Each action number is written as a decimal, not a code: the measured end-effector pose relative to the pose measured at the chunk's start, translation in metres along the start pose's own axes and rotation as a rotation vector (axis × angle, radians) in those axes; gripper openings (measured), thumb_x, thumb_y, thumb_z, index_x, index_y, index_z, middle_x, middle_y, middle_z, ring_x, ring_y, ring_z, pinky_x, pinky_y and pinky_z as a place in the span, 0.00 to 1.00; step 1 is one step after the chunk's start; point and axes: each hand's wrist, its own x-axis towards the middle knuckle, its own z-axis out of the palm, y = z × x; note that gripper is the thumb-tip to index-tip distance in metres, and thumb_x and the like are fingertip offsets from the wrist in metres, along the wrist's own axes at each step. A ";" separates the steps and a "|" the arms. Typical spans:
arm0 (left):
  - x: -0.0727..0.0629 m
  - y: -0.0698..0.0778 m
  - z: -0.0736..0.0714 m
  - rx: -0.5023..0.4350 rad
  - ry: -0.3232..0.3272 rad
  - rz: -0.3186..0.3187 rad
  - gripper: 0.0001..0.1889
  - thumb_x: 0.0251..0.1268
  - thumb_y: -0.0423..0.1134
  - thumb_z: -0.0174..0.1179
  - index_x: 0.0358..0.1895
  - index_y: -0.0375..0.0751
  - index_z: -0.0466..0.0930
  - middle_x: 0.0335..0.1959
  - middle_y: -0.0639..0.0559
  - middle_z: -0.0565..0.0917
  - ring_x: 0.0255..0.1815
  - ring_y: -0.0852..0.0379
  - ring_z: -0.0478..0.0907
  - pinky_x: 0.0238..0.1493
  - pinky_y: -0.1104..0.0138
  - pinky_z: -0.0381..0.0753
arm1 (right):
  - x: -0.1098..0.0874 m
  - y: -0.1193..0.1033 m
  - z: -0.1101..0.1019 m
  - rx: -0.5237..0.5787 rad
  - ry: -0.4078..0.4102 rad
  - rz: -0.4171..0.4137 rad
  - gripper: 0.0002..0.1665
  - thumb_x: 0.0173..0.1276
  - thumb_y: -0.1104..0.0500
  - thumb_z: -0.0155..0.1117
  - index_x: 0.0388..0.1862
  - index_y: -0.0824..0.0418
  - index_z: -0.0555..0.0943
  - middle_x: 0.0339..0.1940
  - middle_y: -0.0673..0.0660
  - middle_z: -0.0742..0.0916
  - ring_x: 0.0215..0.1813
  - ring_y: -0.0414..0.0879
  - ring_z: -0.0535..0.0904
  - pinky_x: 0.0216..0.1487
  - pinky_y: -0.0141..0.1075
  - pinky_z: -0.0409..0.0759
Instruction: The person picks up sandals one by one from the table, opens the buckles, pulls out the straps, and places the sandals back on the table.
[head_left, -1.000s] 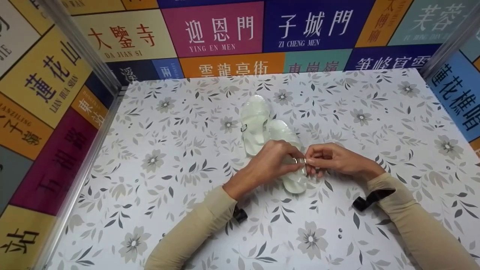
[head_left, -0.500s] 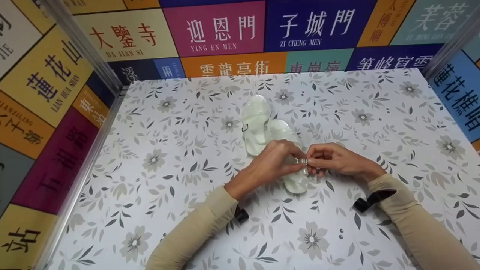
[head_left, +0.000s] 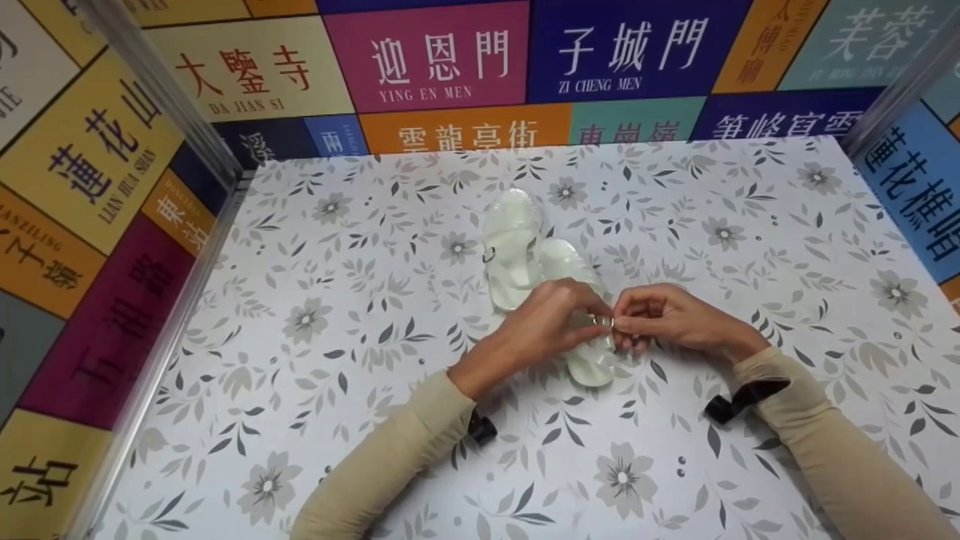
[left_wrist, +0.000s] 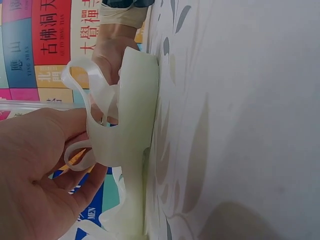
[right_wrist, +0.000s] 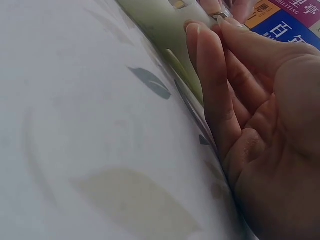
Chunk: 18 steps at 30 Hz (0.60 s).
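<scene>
Two pale green-white sandals lie on the floral tabletop in the head view, the right sandal (head_left: 566, 262) angled against the left sandal (head_left: 512, 217). My left hand (head_left: 536, 322) reaches over the right sandal and pinches its strap beside a small metal buckle (head_left: 602, 321). From the other side, my right hand (head_left: 667, 316) pinches at the buckle with thumb and forefinger. Translucent straps (left_wrist: 102, 142) arch from the upright sole (left_wrist: 137, 105) in the left wrist view. Fingertips partly cover the buckle (right_wrist: 220, 16) in the right wrist view.
The patterned tabletop (head_left: 375, 420) spreads around the sandals. Colourful panels with Chinese lettering (head_left: 442, 60) stand along the back and sides. The left sandal has its own metal buckle (head_left: 489, 255) on its outer side. A dark wrist camera (head_left: 724, 409) sits under the right cuff.
Both hands stay at the right sandal's buckle with hardly any shift; the left fingertips cover slightly more of it now. The sandals have not moved.
</scene>
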 end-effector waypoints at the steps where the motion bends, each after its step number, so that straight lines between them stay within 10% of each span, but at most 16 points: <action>1: 0.000 0.000 0.000 0.004 0.001 -0.001 0.11 0.70 0.42 0.75 0.52 0.47 0.93 0.48 0.54 0.95 0.50 0.58 0.90 0.56 0.80 0.81 | 0.000 0.000 0.000 0.002 0.004 0.002 0.05 0.82 0.67 0.62 0.47 0.70 0.82 0.38 0.63 0.92 0.36 0.45 0.90 0.35 0.38 0.91; 18: 0.001 -0.004 0.002 -0.010 -0.004 0.001 0.10 0.72 0.42 0.73 0.51 0.46 0.92 0.48 0.53 0.94 0.49 0.60 0.90 0.54 0.80 0.83 | 0.000 -0.005 0.000 0.018 -0.031 0.009 0.08 0.82 0.66 0.61 0.48 0.74 0.81 0.37 0.67 0.91 0.33 0.45 0.89 0.34 0.40 0.91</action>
